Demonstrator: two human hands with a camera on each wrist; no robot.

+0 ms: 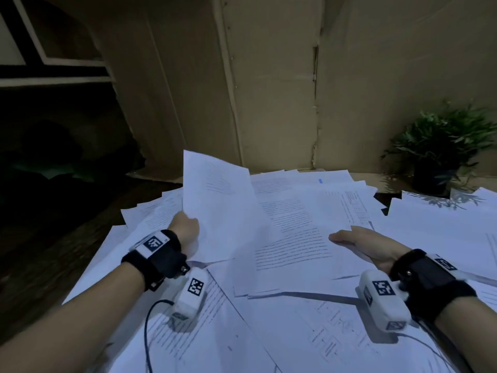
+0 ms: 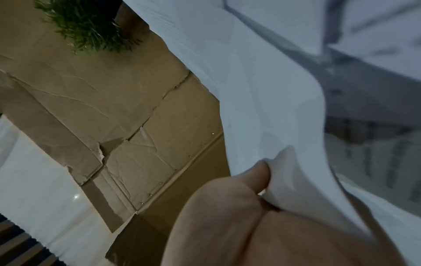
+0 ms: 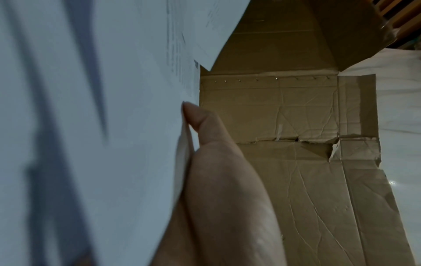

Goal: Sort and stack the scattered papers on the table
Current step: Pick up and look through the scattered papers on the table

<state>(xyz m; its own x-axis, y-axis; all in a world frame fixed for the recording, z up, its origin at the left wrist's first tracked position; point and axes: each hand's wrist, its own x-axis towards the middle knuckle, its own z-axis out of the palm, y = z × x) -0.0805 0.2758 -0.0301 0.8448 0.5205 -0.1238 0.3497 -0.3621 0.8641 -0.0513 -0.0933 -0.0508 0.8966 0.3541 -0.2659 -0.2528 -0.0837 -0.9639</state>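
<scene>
Left hand (image 1: 185, 228) pinches raised sheet (image 1: 217, 200) by edge; right hand (image 1: 368, 246) flat, fingers straight, on papers (image 1: 293, 232) covering tabletop. Potted plant (image 1: 441, 152) far right, cardboard (image 1: 269, 76) behind. Print illegible.

Pretty dim in here. Creased, taped-up cardboard sheets (image 1: 269, 84) cover the back wall, a potted plant (image 1: 441, 146) sits at the bench's far right corner, white shelves (image 1: 53, 68) upper left.
</scene>
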